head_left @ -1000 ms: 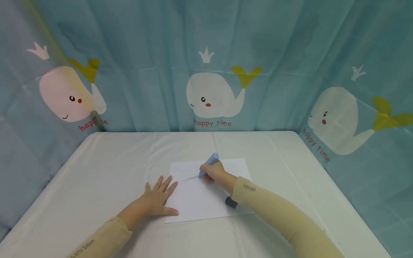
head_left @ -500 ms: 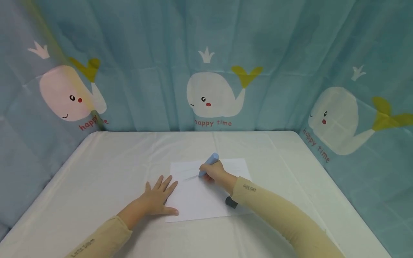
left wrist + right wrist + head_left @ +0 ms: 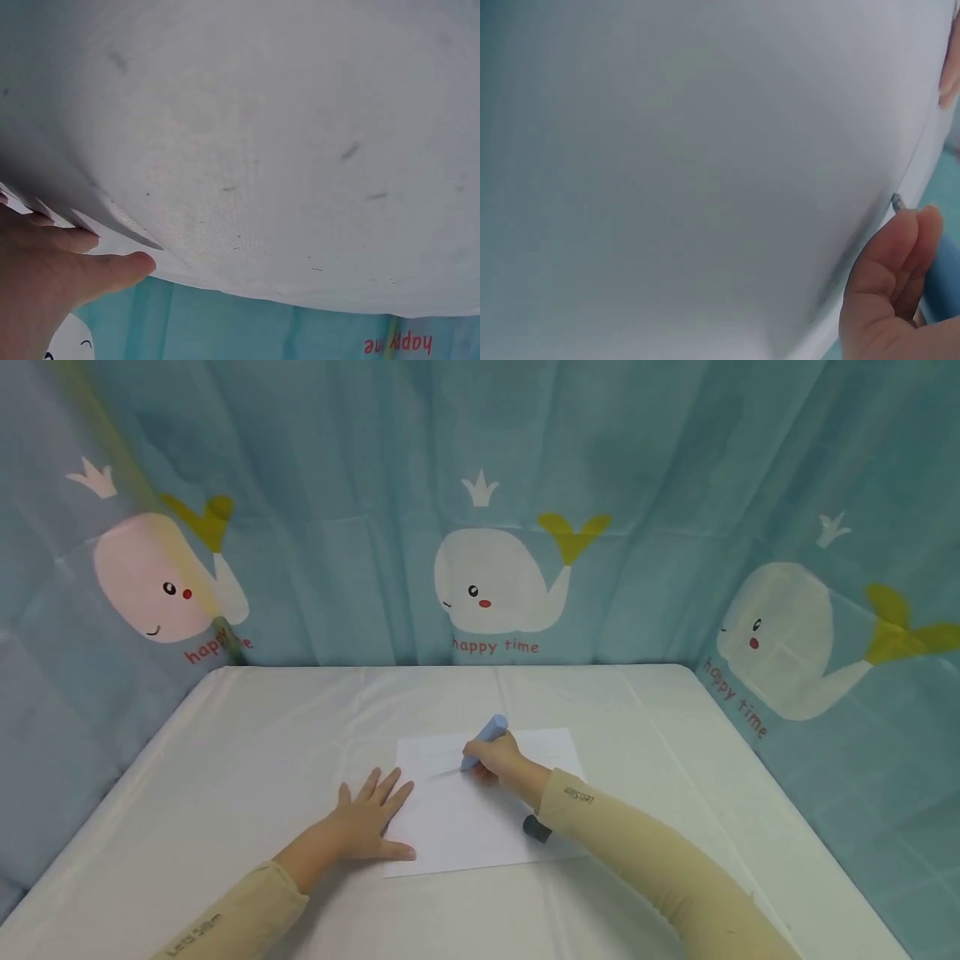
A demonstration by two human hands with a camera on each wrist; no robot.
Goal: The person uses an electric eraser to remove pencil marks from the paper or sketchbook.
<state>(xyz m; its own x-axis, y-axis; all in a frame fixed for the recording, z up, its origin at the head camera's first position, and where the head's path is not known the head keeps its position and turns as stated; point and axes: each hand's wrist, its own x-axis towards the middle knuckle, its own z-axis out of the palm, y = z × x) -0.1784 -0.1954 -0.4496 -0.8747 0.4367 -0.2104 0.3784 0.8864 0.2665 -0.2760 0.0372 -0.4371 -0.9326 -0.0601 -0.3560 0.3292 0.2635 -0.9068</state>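
A white sheet of paper (image 3: 450,835) lies on the white-covered table. My right hand (image 3: 495,758) pinches a thick light-blue marker (image 3: 492,728), tilted with its dark tip down at the paper. In the right wrist view the marker (image 3: 941,281) shows behind the fingers, its tip at the sheet. A faint grey line (image 3: 444,775) runs left from the tip. My left hand (image 3: 367,825) rests with spread fingers on the paper's left edge; the left wrist view catches its thumb and fingertips (image 3: 127,268). A dark marker cap (image 3: 537,829) lies on the sheet beside the right sleeve.
The table (image 3: 262,735) has a wrinkled white cover. A blue-green curtain (image 3: 337,527) printed with whales hangs close behind it and along both sides. My right forearm (image 3: 645,852) crosses over the sheet's right lower part.
Almost nothing differs. Both hands, the paper and the cap stay in place, and the marker tip remains at the end of the line.
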